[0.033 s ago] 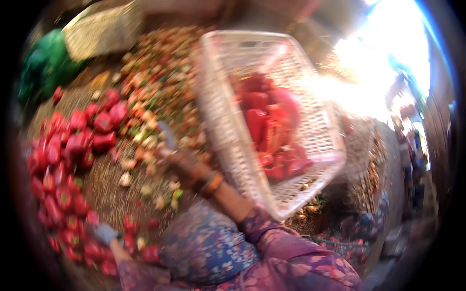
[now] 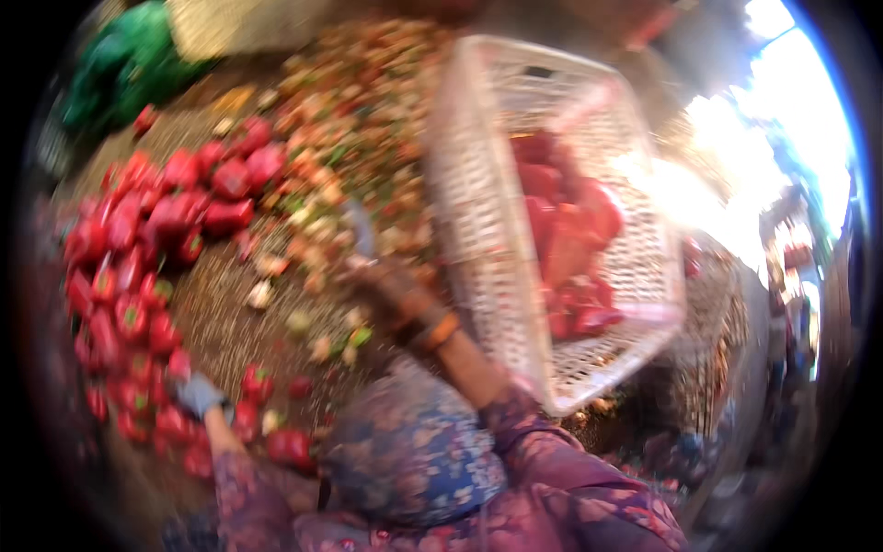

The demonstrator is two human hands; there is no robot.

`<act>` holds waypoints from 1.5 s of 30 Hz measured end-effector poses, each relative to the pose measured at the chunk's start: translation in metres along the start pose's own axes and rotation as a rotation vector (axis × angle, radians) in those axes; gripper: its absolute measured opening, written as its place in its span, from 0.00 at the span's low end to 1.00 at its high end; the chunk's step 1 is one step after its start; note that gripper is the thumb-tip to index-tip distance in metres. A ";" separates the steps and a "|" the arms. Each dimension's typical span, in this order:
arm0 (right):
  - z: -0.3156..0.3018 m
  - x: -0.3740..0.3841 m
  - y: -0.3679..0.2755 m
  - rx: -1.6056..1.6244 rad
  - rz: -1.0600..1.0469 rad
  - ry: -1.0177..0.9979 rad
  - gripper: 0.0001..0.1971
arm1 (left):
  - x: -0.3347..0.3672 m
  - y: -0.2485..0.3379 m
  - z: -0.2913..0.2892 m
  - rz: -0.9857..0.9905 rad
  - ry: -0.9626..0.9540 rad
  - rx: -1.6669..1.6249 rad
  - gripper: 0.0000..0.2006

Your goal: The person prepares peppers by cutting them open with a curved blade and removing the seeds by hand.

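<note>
My left hand [image 2: 200, 396], in a grey glove, reaches into a heap of red bell peppers [image 2: 129, 322] at the left. Its fingertips are against a pepper [image 2: 178, 363], but blur hides whether they close round it. In front of me my right hand [image 2: 391, 290], with an orange band at the wrist, is closed on a knife [image 2: 360, 230]. The short curved blade points away from me over a spread of pale cut-off pepper cores [image 2: 354, 138]. To the right of that hand, a white perforated plastic crate [image 2: 487, 304] holds several red peppers [image 2: 570, 230], some looking cut open.
Green netting [image 2: 129, 64] and a pale sack [image 2: 244, 28] lie at the far left. Loose peppers [image 2: 290, 448] and scraps lie near my patterned knee [image 2: 414, 442]. Beyond the crate another crate-like container [image 2: 690, 350] stands beside strong glare.
The whole view has shifted, so the crate and peppers appear farther right and somewhat higher. Both hands keep nearly the same places among the things; the knife stays in my right hand.
</note>
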State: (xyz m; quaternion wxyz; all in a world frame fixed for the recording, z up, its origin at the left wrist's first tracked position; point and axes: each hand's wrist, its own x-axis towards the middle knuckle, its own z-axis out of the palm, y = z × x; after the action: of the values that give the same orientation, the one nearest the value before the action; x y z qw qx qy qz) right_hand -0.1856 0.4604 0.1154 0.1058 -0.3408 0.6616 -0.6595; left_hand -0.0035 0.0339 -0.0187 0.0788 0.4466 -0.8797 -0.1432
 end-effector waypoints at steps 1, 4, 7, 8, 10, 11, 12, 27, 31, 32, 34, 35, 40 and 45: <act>0.006 0.001 -0.003 0.419 0.421 0.020 0.19 | 0.000 -0.023 -0.007 -0.069 0.012 0.075 0.07; 0.018 -0.001 -0.006 0.608 0.837 0.046 0.17 | -0.008 -0.075 0.005 -0.328 0.006 -0.007 0.07; 0.062 0.005 0.018 0.355 0.983 -0.111 0.16 | -0.043 -0.058 0.016 -0.433 0.020 -0.292 0.11; 0.071 0.001 0.025 0.239 1.011 -0.137 0.16 | -0.060 -0.014 0.001 -0.365 0.069 -0.308 0.15; 0.093 0.015 0.022 0.117 0.937 -0.359 0.15 | -0.082 0.032 -0.028 -0.296 0.145 -0.578 0.23; 0.100 0.025 0.017 0.062 0.908 -0.437 0.15 | -0.092 0.060 -0.041 -0.265 0.128 -0.736 0.28; 0.111 0.032 0.019 0.059 0.858 -0.461 0.15 | -0.098 0.089 -0.056 -0.240 0.065 -0.884 0.28; 0.072 0.035 0.004 -0.319 0.793 -0.527 0.19 | -0.071 0.185 -0.097 -0.123 -0.176 -1.487 0.37; 0.049 0.043 -0.033 0.188 0.408 -0.053 0.35 | -0.094 0.190 -0.073 0.239 -0.458 -1.441 0.28; 0.037 0.049 -0.059 0.268 0.462 -0.171 0.40 | -0.118 0.217 -0.095 0.270 -0.640 -1.498 0.25; 0.050 0.029 -0.008 0.427 0.302 0.039 0.41 | -0.152 0.259 -0.113 0.278 -0.743 -1.463 0.24; 0.055 0.026 0.012 0.509 0.208 0.118 0.41 | -0.157 0.269 -0.115 0.279 -0.766 -1.446 0.24; 0.039 0.035 -0.057 0.126 0.386 -0.185 0.39 | -0.137 0.259 -0.079 0.113 -0.530 -1.394 0.28; 0.050 0.034 -0.034 0.239 0.278 -0.046 0.35 | -0.139 0.249 -0.078 0.231 -0.502 -1.356 0.24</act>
State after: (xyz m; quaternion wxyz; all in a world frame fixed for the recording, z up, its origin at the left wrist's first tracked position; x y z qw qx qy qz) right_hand -0.1712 0.4035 0.1524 0.2507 -0.2463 0.6168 -0.7043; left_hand -0.0907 0.2712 0.1340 0.1486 0.1577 -0.6307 -0.7452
